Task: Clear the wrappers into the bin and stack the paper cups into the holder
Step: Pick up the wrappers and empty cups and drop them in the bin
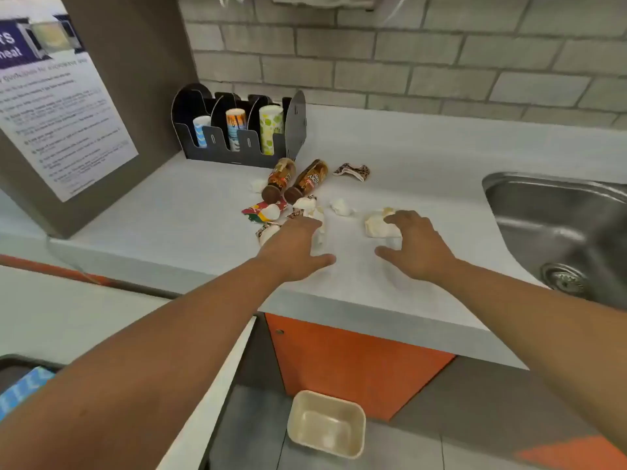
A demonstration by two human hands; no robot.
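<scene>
Crumpled wrappers lie scattered on the grey counter (203,212): a red and green one (259,212), a white ball (342,207), a spotted one (353,171) and a cream one (378,226). Two stacks of brown paper cups (279,179) (307,181) lie on their sides. The black cup holder (241,154) at the back holds three upright cup stacks. My left hand (295,249) is spread flat over the wrappers near the pile. My right hand (415,247) hovers open with its fingertips at the cream wrapper. A beige bin (325,424) stands on the floor below.
A steel sink (559,225) with its drain is set into the counter at the right. A grey panel with a printed notice (64,123) stands at the left. Orange cabinet doors (349,361) are under the counter. A brick wall runs behind.
</scene>
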